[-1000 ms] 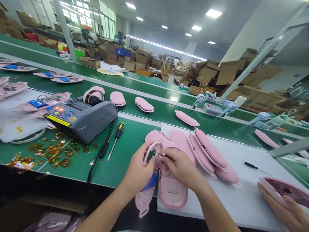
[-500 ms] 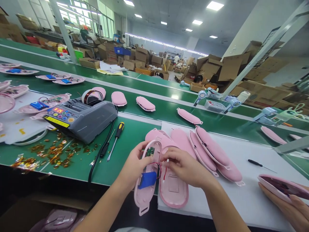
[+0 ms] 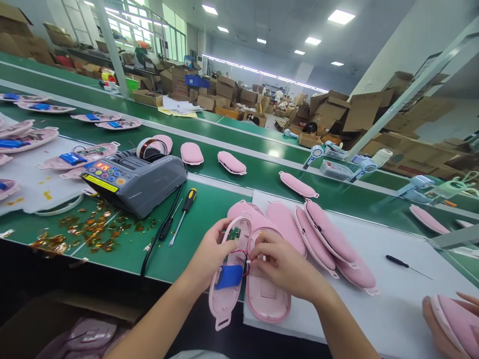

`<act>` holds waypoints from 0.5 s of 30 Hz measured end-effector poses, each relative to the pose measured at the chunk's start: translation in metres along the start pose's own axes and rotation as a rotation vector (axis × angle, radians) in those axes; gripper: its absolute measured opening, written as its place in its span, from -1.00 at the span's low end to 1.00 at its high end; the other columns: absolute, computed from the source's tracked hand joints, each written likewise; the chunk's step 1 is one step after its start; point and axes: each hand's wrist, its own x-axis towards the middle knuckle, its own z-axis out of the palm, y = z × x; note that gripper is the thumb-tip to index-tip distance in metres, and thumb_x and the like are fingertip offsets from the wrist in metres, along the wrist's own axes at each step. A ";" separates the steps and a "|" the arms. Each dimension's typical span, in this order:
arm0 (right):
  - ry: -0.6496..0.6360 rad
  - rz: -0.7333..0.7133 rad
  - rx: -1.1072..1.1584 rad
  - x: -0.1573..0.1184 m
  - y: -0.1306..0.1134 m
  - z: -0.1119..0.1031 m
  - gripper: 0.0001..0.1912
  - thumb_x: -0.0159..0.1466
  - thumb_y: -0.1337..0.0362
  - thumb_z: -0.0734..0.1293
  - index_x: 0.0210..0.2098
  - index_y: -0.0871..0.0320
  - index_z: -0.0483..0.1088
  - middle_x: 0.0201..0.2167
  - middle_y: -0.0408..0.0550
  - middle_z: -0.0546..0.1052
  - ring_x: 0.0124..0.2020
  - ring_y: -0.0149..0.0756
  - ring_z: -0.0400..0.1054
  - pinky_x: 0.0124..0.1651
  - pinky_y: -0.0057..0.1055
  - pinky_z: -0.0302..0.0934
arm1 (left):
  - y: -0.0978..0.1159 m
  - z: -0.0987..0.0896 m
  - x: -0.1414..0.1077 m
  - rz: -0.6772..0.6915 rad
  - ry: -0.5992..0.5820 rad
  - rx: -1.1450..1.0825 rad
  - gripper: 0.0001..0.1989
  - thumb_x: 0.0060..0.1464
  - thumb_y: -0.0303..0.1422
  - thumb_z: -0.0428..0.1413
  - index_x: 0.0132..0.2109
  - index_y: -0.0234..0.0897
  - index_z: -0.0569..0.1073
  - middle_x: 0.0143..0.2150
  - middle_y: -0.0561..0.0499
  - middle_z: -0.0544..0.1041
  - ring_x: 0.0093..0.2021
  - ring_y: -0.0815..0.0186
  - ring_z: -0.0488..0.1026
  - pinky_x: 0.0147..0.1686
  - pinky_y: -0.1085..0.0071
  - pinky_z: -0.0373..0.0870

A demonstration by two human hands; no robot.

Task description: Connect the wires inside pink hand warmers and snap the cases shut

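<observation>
My left hand (image 3: 208, 257) grips the edge of an open pink shell half (image 3: 223, 306), its thumb near a green circuit board (image 3: 234, 234). A blue battery pack (image 3: 229, 277) lies lower in that shell, with thin red and black wires (image 3: 246, 269) looping out to the right. Over the neighbouring pink shell half (image 3: 268, 308), whose hollow side faces up, my right hand (image 3: 286, 264) pinches the wires near a small white connector (image 3: 248, 261). Part of the wires is hidden behind its fingers.
Several pink cases (image 3: 331, 229) lie to the right on a white sheet (image 3: 389, 299), near a thin screwdriver (image 3: 397, 261). Another person's hand (image 3: 434, 324) holds a pink case at the right edge. Left are a yellow-black screwdriver (image 3: 183, 214), a grey tape dispenser (image 3: 145, 184) and amber tape scraps (image 3: 93, 229).
My right fingers have shifted slightly, and the loose red wire end over the right shell no longer shows. The other person's case has turned its pink outer side up. The view has shifted slightly.
</observation>
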 end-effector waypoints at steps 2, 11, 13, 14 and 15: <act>0.012 0.050 0.117 0.005 0.003 -0.003 -0.86 0.15 0.49 0.25 -0.44 0.14 0.35 -0.35 -0.14 0.40 -0.30 -0.36 0.28 -0.27 -0.41 0.14 | -0.001 -0.001 -0.003 0.033 -0.025 0.040 -0.52 -0.12 -0.44 0.15 0.03 -0.24 0.38 -0.03 -0.03 0.50 -0.03 0.18 0.42 -0.05 0.31 0.33; -0.146 0.165 0.435 0.024 0.003 -0.009 -0.69 0.16 0.04 0.32 -0.45 0.18 0.39 -0.57 -0.16 0.43 -0.57 -0.45 0.29 -0.45 -0.47 0.18 | -0.001 0.001 -0.016 -0.002 -0.197 -0.051 -0.35 -0.19 -0.46 0.18 0.13 -0.15 0.29 -0.03 0.01 0.49 -0.13 0.24 0.44 -0.15 0.38 0.34; -0.159 0.175 0.477 0.023 0.004 -0.010 -0.62 0.13 -0.03 0.35 -0.48 0.20 0.41 -0.62 -0.17 0.41 -0.57 -0.44 0.28 -0.44 -0.47 0.19 | -0.001 0.001 -0.015 -0.015 -0.205 -0.081 -0.34 -0.20 -0.46 0.19 0.12 -0.15 0.28 -0.07 0.03 0.50 -0.16 0.26 0.43 -0.16 0.40 0.34; -0.162 0.184 0.496 0.022 0.005 -0.010 -0.60 0.12 -0.05 0.37 -0.48 0.21 0.42 -0.64 -0.17 0.41 -0.58 -0.44 0.28 -0.44 -0.47 0.18 | -0.001 0.001 -0.014 -0.024 -0.208 -0.094 -0.34 -0.21 -0.46 0.20 0.12 -0.15 0.28 -0.07 0.04 0.50 -0.17 0.28 0.43 -0.17 0.41 0.33; -0.162 0.197 0.515 0.022 0.006 -0.009 -0.59 0.10 -0.06 0.38 -0.49 0.22 0.42 -0.65 -0.16 0.41 -0.58 -0.45 0.28 -0.45 -0.48 0.18 | -0.001 0.001 -0.014 -0.038 -0.212 -0.111 -0.33 -0.22 -0.46 0.20 0.12 -0.15 0.28 -0.08 0.04 0.49 -0.19 0.29 0.43 -0.19 0.41 0.33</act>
